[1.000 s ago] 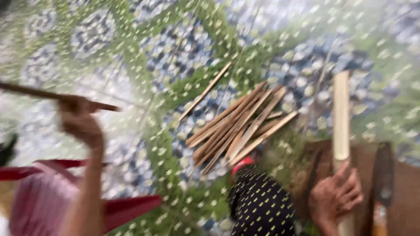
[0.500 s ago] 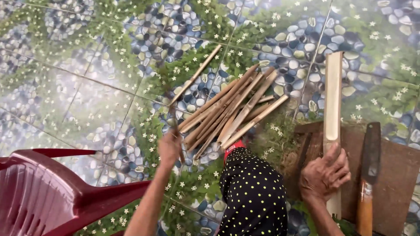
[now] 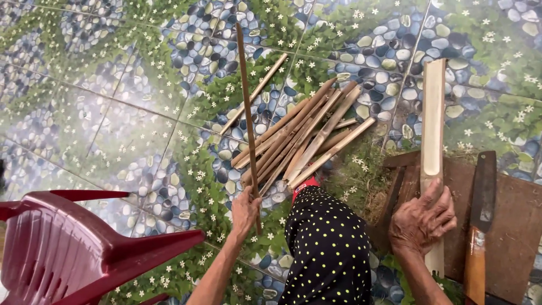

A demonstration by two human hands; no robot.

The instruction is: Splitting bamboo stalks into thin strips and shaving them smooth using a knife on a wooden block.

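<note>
- The tiled floor [image 3: 113,130], printed with pebbles and small flowers, is offering the widest open room, stretching bare to the left and far side of the work.
- A dark red plastic chair [image 3: 73,248] is standing at the lower left, its arm jutting toward the left forearm, so room is tightening there.
- A brown wooden board [image 3: 508,226] is lying on the floor at the right, carrying a long knife [image 3: 480,220] with a wooden handle, blade pointing away; that edge is worth keeping clear of.
- The split bamboo piece [image 3: 433,130] is standing nearly upright on the board; the right hand [image 3: 423,220] is wrapping its grip around the lower part. It is looking stiff, light and hollow, with possibly sharp cut edges, so gripping low on the rounded back seems soundest.
- A pile of bamboo strips [image 3: 302,144] is lying fanned on the floor beyond the polka-dot knee [image 3: 330,248].
- The left hand [image 3: 244,210] is closing its grip on the lower end of 1 thin dark strip [image 3: 247,113], which is pointing away over the pile; it is probably light, springy and splintery.
</note>
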